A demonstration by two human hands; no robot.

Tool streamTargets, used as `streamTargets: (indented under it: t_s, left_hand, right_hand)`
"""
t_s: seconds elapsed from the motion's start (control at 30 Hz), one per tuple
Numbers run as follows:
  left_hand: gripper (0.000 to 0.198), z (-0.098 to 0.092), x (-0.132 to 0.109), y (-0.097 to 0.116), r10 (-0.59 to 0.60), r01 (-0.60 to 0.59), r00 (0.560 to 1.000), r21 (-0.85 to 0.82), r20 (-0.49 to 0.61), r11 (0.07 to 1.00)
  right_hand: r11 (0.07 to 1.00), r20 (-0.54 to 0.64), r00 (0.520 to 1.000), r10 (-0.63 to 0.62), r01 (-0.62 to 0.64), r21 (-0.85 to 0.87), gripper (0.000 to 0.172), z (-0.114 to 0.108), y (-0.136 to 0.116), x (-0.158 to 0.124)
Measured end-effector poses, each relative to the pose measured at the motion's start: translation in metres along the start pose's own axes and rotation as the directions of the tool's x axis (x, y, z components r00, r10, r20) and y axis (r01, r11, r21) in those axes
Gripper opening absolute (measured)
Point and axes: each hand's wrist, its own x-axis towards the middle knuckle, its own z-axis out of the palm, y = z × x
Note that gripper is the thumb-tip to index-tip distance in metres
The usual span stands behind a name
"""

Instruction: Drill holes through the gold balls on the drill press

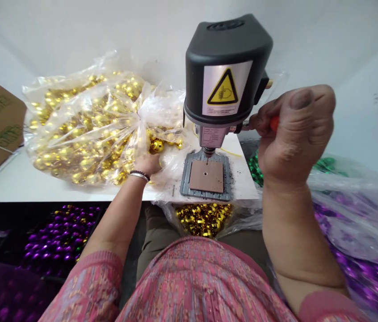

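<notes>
Head view (only view):

1. Right hand [296, 138], right of frame centre: fingers curled and pressed together, pinching an orange-handled tool with a thin metal shaft [272, 124] beside a black-housed bench drill press [225, 67]. Shaft tip not visible.
2. Left hand [147, 165], frame centre: fingers held together, laid on a clear plastic bag of shiny gold beads [85, 125], just left of a square grey metal plate with a brown pad [205, 177]. Hand is not visibly gripping.
3. Risk: tool slip under a short pinch grip, caused by force applied near the housing; knuckles could be struck.
4. Risk: loose plastic film near the steel drill chuck [209, 152] could be snagged if the spindle is run.
5. Risk: bag sliding over the front edge of the white table [24, 191], caused by its weight; beads could be spilled.
</notes>
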Motion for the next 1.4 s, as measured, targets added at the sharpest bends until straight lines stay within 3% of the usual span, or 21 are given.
streamTargets:
  t_s: [0.1, 0.23, 0.33, 0.4, 0.47, 0.5, 0.57, 0.6, 0.67, 0.73, 0.8, 0.9, 1.03, 1.23, 1.4]
  left_hand:
    - [0.058, 0.005, -0.004, -0.01, 0.001, -0.002, 0.998, 0.03, 0.06, 1.0]
    - [0.048, 0.013, -0.021, -0.02, 0.03, -0.03, 1.0, -0.018, 0.002, 0.999]
    - [0.052, 0.021, -0.037, -0.016, 0.081, -0.122, 0.981, -0.238, -0.177, 0.964]
    - [0.062, 0.025, -0.049, -0.009, 0.034, -0.206, 0.927, -0.432, -0.374, 0.878]
    - [0.069, 0.027, -0.06, 0.0, -0.071, -0.304, 0.864, -0.629, -0.498, 0.715]
    - [0.071, 0.027, -0.065, 0.006, -0.109, -0.351, 0.858, -0.727, -0.502, 0.589]
    - [0.074, 0.026, -0.074, 0.019, -0.084, -0.386, 0.905, -0.888, -0.417, 0.249]
    - [0.074, 0.025, -0.078, 0.025, -0.029, -0.351, 0.935, -0.933, -0.354, 0.082]
    - [0.071, 0.027, -0.085, 0.039, 0.092, -0.219, 0.968, -0.964, -0.234, -0.15]
    - [0.069, 0.031, -0.088, 0.05, 0.165, -0.068, 0.979, -0.956, -0.119, -0.286]
    - [0.067, 0.036, -0.088, 0.057, 0.205, 0.059, 0.979, -0.93, -0.018, -0.363]
    - [0.06, 0.041, -0.084, 0.063, 0.256, 0.154, 0.965, -0.908, 0.053, -0.39]
    - [0.05, 0.04, -0.075, 0.067, 0.279, 0.199, 0.955, -0.92, 0.104, -0.337]
    - [0.049, 0.032, -0.062, 0.081, 0.212, 0.051, 0.976, -0.998, 0.042, -0.038]
    - [0.055, 0.036, -0.051, 0.093, 0.102, -0.024, 0.995, -0.973, 0.0, 0.231]
  right_hand:
    - [1.0, -0.014, 1.0, 0.028, -0.028, 0.012, 0.034, -0.001, 0.001, -0.001]
    - [0.999, -0.042, 0.999, 0.025, -0.023, 0.032, 0.035, -0.001, 0.003, -0.003]
    - [0.998, -0.042, 0.999, 0.032, -0.03, 0.051, 0.034, 0.0, 0.002, -0.004]
    - [0.998, -0.043, 0.999, 0.029, -0.026, 0.063, 0.033, 0.0, 0.001, -0.004]
    - [0.998, -0.044, 0.999, 0.028, -0.025, 0.063, 0.032, -0.001, 0.001, -0.005]
    - [0.998, -0.042, 0.999, 0.027, -0.025, 0.06, 0.031, -0.001, 0.001, -0.005]
    - [0.999, -0.031, 0.999, 0.028, -0.027, 0.045, 0.03, -0.003, 0.004, -0.005]
    - [0.999, -0.023, 0.999, 0.028, -0.027, 0.034, 0.029, -0.005, 0.005, -0.005]
    - [1.0, 0.005, 1.0, 0.025, -0.025, 0.003, 0.029, -0.007, 0.007, -0.006]
    - [1.0, 0.038, 0.999, 0.022, -0.021, -0.023, 0.029, -0.009, 0.007, -0.005]
    - [0.999, 0.061, 0.998, 0.023, -0.021, -0.034, 0.031, -0.009, 0.005, -0.002]
    - [0.998, 0.067, 0.996, 0.053, -0.05, -0.047, 0.035, -0.005, 0.0, 0.011]
    - [0.991, 0.06, 0.994, 0.087, -0.08, -0.111, 0.045, 0.002, 0.003, 0.038]
    - [0.954, 0.017, 0.99, 0.139, -0.13, -0.272, 0.043, 0.006, 0.018, 0.066]
    - [0.959, 0.015, 0.989, 0.144, -0.136, -0.247, 0.039, 0.008, 0.018, 0.066]
